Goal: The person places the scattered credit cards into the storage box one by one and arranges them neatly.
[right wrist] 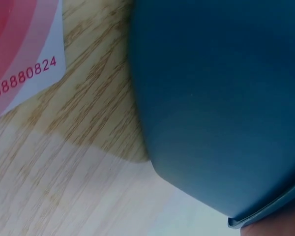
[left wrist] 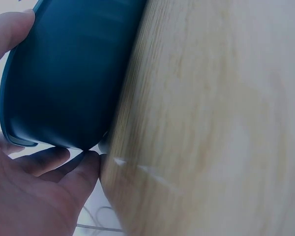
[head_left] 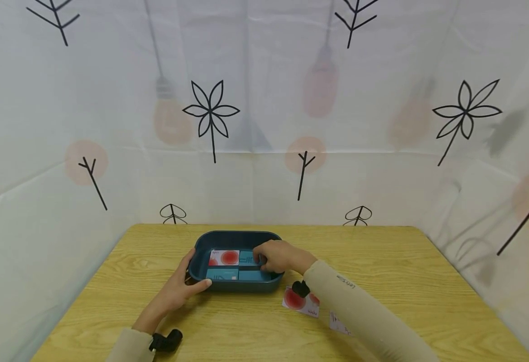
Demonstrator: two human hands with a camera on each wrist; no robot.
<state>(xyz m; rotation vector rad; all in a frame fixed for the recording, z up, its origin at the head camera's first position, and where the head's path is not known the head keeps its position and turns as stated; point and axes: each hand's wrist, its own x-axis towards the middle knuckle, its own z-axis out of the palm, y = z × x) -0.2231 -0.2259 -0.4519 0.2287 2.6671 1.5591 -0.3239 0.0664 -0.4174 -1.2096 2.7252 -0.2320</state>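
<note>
A dark teal tray [head_left: 246,286] with rounded corners sits on the table. My left hand [head_left: 180,286] grips its left end, the thumb on the near rim and the fingers round the outer side. In the left wrist view, the fingertips [left wrist: 88,169] press low against the tray wall. Inside lie a red-and-white card [head_left: 224,258] and several blue ones in two rows. Reaching in over the right rim, my right hand [head_left: 280,255] has its curled fingers at the right end of the far-row blue card [head_left: 246,258]. Those fingertips are partly hidden.
On the wooden table [head_left: 228,332], a red-and-white card [head_left: 295,300] lies close to the tray's near right corner. Another pale card [head_left: 338,324] is partly covered by the right sleeve [head_left: 364,311]. A white printed curtain [head_left: 264,191] hangs behind the table.
</note>
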